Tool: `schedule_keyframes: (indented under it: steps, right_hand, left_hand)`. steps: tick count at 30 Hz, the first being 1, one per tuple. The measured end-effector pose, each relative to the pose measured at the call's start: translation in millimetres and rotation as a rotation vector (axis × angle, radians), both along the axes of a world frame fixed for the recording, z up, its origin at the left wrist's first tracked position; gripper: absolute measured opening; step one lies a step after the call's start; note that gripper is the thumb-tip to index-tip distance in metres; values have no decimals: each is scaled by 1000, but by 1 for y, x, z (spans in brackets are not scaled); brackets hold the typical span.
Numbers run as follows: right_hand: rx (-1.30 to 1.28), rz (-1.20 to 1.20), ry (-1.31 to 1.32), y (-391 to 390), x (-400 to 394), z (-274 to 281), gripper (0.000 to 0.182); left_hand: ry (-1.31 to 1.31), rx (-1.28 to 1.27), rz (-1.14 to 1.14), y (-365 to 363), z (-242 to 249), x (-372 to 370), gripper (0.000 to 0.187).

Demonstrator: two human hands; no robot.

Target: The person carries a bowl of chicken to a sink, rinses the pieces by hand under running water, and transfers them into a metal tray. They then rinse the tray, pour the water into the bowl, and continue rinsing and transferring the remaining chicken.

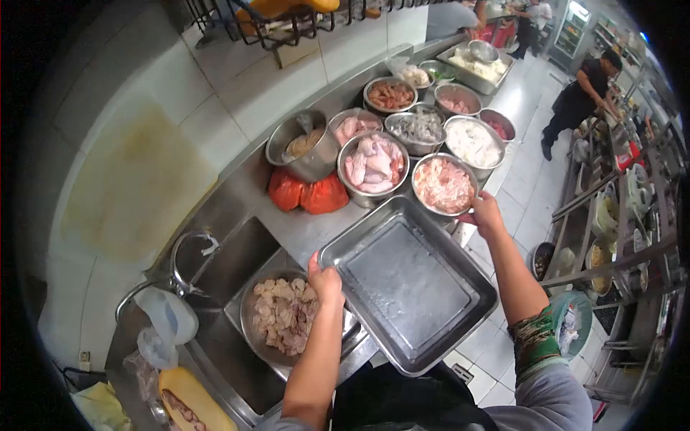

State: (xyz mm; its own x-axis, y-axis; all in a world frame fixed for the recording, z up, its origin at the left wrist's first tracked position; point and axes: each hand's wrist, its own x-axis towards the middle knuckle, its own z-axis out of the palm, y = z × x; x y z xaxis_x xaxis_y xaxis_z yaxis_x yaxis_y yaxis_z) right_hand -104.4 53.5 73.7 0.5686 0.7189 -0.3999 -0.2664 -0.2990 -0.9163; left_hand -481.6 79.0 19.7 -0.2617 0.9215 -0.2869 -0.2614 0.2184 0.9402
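Note:
My left hand is closed on the left rim of a deep rectangular metal tray, which is tilted in front of me. Only a wet sheen shows inside the tray. My right hand grips the right side of a round steel bowl of pinkish marinated meat, just beyond the tray's far edge. Some of those fingers are hidden by the bowl. Below my left forearm, a large bowl of cut meat pieces rests at the sink. A bowl of raw chicken pieces stands left of the marinated meat.
Several more food bowls crowd the steel counter, with a red-orange bag among them. At left are the sink basin, its faucet and a plastic jug. A co-worker stands at the right-hand shelves.

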Motion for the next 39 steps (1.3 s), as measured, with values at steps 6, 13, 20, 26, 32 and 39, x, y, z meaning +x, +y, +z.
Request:
schedule_keyframes:
  steps: [6,13,20,26,32,39]
  right_hand:
    - [-30,-11,-191,-20,-3,-4,50]
    - [-228,348,-946,-107,-53,72,48]
    - [-266,543,-1064,-138,-63,23,33]
    - [-263,491,-1124,-130,-59,10,26]
    - [-365,500,-1138,-134,-63,26,30]
    - [-42,378,-1098,-115,-127,94,38]
  left_hand:
    - [87,6,31,-1,-7,-5,50]
    - [194,62,-42,-16,-12,-24,59]
    - [362,71,-89,-31,-16,-31,55]
    - [611,72,-77,-29,-28,-19,52]
    - [626,61,-107,-30,10,-38,52]
    - [72,2,103,18,30,-226,49]
